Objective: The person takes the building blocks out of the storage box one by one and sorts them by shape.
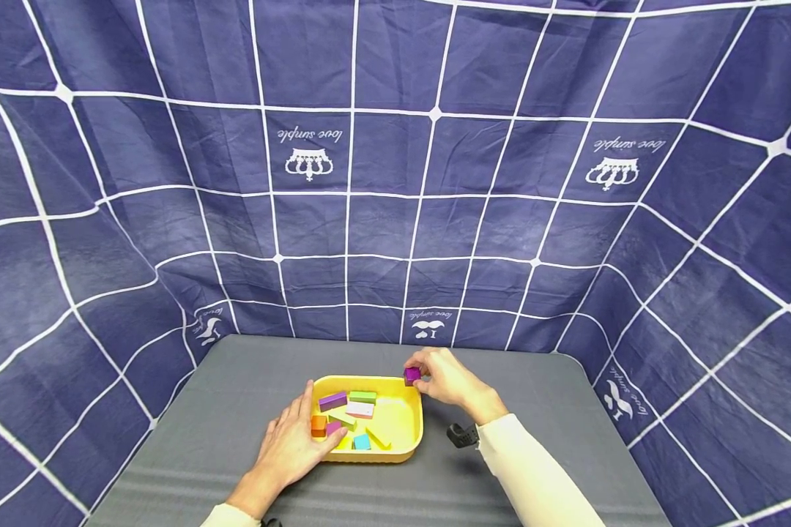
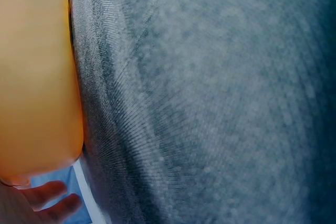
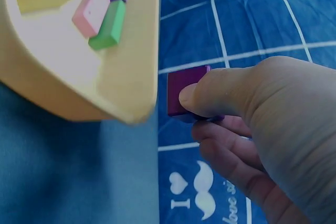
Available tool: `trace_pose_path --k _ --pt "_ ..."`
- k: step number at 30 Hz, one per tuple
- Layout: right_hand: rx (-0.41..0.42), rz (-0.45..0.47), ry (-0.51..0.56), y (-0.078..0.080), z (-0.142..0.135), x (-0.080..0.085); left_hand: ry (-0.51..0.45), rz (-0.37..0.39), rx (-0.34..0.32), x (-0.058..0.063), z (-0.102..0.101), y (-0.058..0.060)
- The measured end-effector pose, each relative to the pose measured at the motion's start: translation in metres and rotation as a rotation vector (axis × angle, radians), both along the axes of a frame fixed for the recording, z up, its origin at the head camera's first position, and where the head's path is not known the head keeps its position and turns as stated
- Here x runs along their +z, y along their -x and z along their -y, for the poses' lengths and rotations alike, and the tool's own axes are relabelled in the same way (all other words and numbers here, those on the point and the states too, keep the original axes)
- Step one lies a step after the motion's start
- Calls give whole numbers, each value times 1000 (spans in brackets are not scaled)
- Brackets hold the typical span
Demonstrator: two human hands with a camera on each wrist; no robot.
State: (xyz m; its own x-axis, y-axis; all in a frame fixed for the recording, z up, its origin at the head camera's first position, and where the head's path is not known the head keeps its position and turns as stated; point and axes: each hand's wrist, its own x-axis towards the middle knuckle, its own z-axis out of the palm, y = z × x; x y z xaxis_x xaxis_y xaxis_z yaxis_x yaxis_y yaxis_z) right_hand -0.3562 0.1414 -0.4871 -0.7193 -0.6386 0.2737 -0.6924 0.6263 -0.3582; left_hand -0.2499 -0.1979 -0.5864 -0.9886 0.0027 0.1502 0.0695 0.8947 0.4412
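My right hand (image 1: 444, 375) pinches a purple block (image 1: 411, 376) between thumb and fingers, at the back right corner of a yellow tub (image 1: 405, 428). In the right wrist view the block (image 3: 180, 95) shows a square face with the thumb laid over part of it. My left hand (image 1: 291, 439) rests at the tub's left side, fingers stretched along the outside and thumb over the front left rim. Inside lie a purple bar (image 1: 332, 401), a green bar (image 1: 363, 397), a pink block (image 1: 360, 410), an orange block (image 1: 318, 425) and a blue block (image 1: 362, 442).
The tub stands on a grey cloth-covered table (image 1: 224, 417). A blue curtain with white lines (image 1: 395, 227) encloses the table at the back and both sides. Below my right wrist hangs a black strap (image 1: 461, 436).
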Motion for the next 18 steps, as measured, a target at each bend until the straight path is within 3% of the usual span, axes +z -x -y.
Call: trace_pose_path --k 5,13,18 --pt "-47 30 31 5 -13 -5 1 7 1 0 0 0" --pt "-103 -21 34 13 -33 -25 5 6 7 -1 0 1" --pt "-141 -5 19 15 -43 -35 2 14 13 0 0 0"
